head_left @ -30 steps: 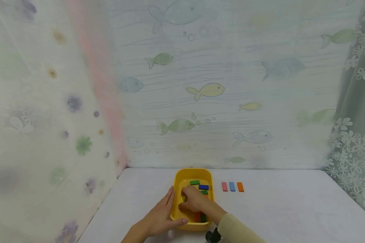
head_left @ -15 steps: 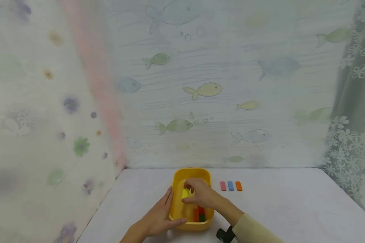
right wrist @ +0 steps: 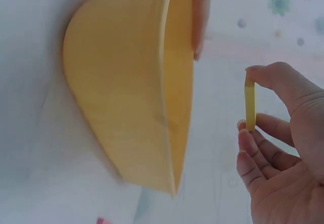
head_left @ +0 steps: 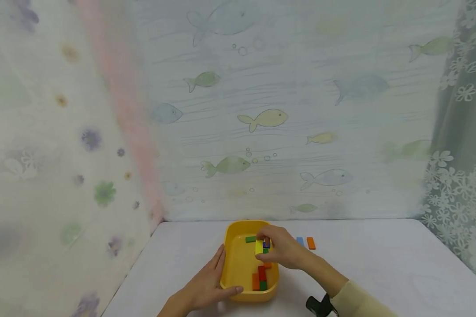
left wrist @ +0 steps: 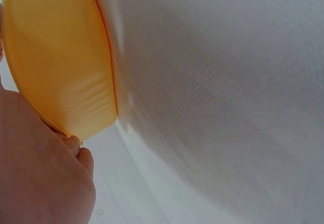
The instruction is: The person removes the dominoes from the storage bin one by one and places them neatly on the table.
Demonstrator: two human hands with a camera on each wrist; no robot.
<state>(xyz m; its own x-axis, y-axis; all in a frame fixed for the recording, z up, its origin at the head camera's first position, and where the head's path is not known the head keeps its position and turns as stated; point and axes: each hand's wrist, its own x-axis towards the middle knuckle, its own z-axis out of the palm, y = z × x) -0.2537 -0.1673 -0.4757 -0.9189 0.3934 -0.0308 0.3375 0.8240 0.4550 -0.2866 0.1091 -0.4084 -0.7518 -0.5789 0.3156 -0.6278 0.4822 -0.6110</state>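
Head view: right hand [head_left: 282,248] pinches a yellow block [head_left: 259,248] over the tub [head_left: 239,266]; left hand [head_left: 206,281], fingers straight, lies along its left side (thumb nearer); left wrist view: hand against tub; right wrist view: block apart from tub.

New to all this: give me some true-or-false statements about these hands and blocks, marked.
1. The left hand rests against the yellow tub. True.
2. The right hand pinches a yellow block. True.
3. That block lies on the tub's floor. False: it is held up.
4. A red block lies in the tub. True.
5. The blocks outside lie left of the tub. False: the light blue block and orange block on the white table lie right of it.
6. The backdrop shows birds. False: fish.
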